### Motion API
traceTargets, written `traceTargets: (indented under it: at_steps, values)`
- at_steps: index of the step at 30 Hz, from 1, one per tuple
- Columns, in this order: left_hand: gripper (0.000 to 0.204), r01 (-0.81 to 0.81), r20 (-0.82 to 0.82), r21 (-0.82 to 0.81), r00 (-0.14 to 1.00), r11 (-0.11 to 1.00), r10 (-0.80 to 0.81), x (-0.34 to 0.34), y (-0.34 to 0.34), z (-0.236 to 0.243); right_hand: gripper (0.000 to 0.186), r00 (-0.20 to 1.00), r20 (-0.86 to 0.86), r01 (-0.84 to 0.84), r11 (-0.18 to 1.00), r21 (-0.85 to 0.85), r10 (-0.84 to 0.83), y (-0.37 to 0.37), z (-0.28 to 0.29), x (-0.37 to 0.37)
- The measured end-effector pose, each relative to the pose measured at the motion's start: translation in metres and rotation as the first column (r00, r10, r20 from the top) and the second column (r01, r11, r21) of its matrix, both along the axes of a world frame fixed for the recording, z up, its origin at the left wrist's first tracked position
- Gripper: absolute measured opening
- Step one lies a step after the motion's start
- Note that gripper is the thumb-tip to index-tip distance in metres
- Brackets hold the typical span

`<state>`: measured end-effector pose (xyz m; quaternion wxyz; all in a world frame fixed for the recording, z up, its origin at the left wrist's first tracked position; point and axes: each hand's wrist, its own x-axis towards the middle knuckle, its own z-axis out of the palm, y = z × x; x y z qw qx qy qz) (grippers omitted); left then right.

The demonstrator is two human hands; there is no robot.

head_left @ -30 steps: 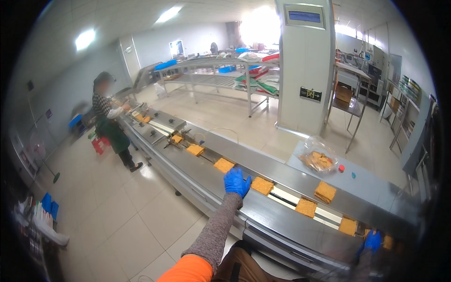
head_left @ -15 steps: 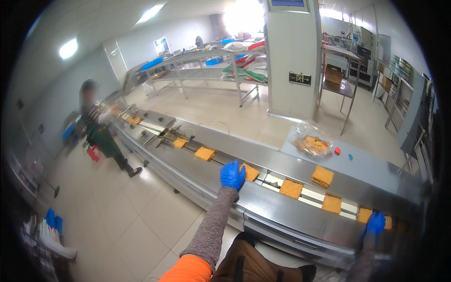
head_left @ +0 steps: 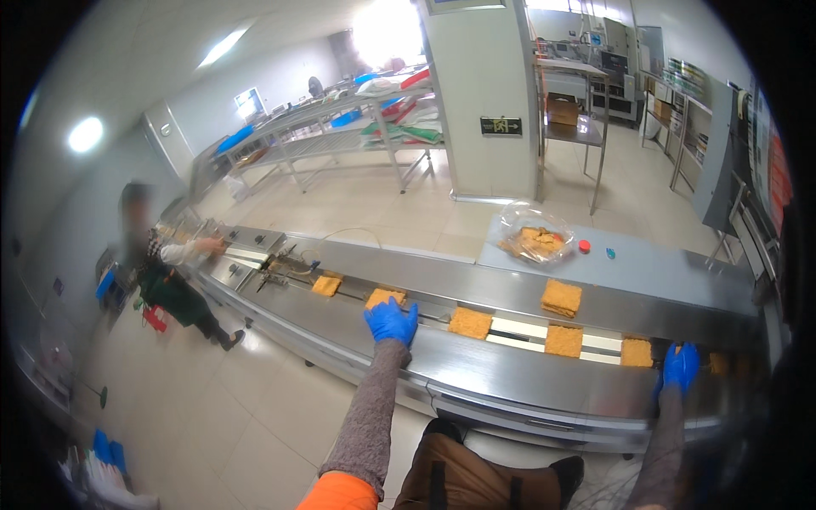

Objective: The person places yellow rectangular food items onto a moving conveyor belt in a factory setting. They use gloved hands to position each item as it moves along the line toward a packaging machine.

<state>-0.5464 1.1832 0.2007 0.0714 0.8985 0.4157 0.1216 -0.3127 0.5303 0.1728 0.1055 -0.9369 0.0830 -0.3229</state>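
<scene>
My left hand (head_left: 391, 321), blue-gloved, has its fingers apart and slightly bent at the near edge of an orange-brown square food piece (head_left: 384, 297) on the conveyor channel (head_left: 516, 337). Further squares lie along the channel, among them one (head_left: 468, 322) right of that hand. At the channel's right end, my right hand (head_left: 680, 368), also gloved, has its fingers close together and bent down beside a square (head_left: 637, 352); what they hold is hidden. A stack of squares (head_left: 561, 297) sits on the steel top behind the channel.
A co-worker (head_left: 174, 285) in a green apron reaches onto the line's left part. Behind the line are a grey board (head_left: 642, 267) with a bag of food pieces (head_left: 537, 243) and small red cap (head_left: 584, 246), a pillar (head_left: 472, 93), a roller rack (head_left: 297, 153) and steel tables (head_left: 578, 136).
My view has turned, so the line sits flatter. The co-worker's arm now stretches onto the line. My left hand stays at the near edge of the channel, my right hand at its right end.
</scene>
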Motion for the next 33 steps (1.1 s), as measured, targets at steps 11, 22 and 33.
traceTargets:
  at_steps: [11, 22, 33]
  values:
    - [0.029, 0.096, 0.338, 0.286, 0.921, 0.954, -0.194, 0.02, -0.026, -0.025, 0.032, 0.978, -0.206, 0.036, 0.999, -0.017, -0.039, -0.04, -0.024, 0.032]
    - [0.056, 0.055, 0.005, -0.014, 0.998, 0.998, -0.055, 0.032, -0.044, -0.016, 0.032, 0.993, -0.096, 0.052, 0.988, -0.149, -0.067, -0.045, -0.001, 0.037]
    - [0.044, 0.076, 0.295, 0.237, 0.944, 0.969, -0.146, 0.024, -0.055, -0.022, 0.04, 0.93, -0.363, 0.093, 0.992, 0.089, -0.055, -0.049, -0.004, 0.042]
